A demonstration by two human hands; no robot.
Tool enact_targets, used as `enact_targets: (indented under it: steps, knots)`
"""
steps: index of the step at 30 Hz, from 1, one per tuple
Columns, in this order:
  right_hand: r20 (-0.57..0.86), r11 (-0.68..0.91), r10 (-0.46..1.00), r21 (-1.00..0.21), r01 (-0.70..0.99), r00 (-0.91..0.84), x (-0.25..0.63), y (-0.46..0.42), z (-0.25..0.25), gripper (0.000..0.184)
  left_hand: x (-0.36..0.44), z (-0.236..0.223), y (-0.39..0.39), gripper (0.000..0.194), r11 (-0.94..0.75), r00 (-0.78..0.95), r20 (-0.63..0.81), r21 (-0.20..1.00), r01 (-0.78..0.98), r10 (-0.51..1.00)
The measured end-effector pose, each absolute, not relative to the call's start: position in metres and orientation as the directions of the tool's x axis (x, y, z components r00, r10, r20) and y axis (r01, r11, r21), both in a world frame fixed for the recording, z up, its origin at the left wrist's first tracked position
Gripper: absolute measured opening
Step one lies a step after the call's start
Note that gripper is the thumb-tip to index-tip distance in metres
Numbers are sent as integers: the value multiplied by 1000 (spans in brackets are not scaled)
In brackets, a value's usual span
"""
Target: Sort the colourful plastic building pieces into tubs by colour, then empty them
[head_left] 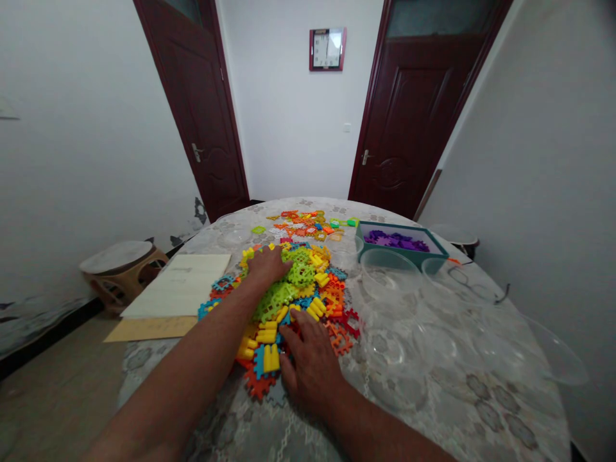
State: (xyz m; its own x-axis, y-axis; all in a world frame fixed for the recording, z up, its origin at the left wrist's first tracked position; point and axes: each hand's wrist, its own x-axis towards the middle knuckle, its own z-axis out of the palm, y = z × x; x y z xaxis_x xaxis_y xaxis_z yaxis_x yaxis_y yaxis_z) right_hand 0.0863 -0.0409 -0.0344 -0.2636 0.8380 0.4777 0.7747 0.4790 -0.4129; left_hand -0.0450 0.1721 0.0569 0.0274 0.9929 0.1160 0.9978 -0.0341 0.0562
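A heap of plastic interlocking building pieces (276,298) lies on the table in front of me, in lime green, yellow, blue, orange and red. My left hand (266,264) rests on the far left part of the heap, palm down, thumb apart over lime green pieces. Its fingertips are partly hidden. Nearer to me, my right hand (312,356) reaches into the front of the heap with fingers apart, touching pieces by the yellow and blue ones. Neither hand visibly grips a piece. Purple pieces (394,240) fill a teal box (440,253) at the right.
Several clear plastic bowls (389,273) stand on the right of the round table (385,423). Orange and other loose pieces (303,224) lie at the far side. Papers (178,282) are on the left, above a brown envelope (149,328). A stool (118,256) stands beyond the left edge.
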Motion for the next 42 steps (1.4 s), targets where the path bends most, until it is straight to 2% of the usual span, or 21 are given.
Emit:
enact_targets:
  steps: [8, 19, 23, 26, 31, 36, 42]
  knots:
    - [527, 498, 814, -418, 760, -244, 86, -39, -37, 50, -25, 65, 139, 54, -261, 256, 105, 42, 964, 961]
    - [498, 485, 830, -423, 766, -251, 86, -38, -34, 50, -13, 71, 97, 47, -513, 512, 26, 72, 856, 858]
    - [494, 480, 833, -425, 767, -247, 86, -37, -27, 61, -19, 74, 80, 47, -616, 614, 57, 47, 786, 788]
    - [454, 425, 864, -429, 797, -217, 85, -37, -25, 57, -30, 77, 66, 43, -684, 678, 91, 68, 726, 729]
    - [458, 344, 878, -399, 850, -140, 83, -37, -33, 49, -62, 71, 50, 38, -715, 683, 219, 130, 687, 697]
    - [464, 287, 881, -373, 882, -90, 82, -37, -41, 44, -94, 45, 56, 46, -687, 657, 252, 42, 726, 710]
    - [474, 283, 875, -341, 896, -96, 83, -38, -40, 43, -105, 30, 84, 44, -592, 574, 265, -13, 806, 775]
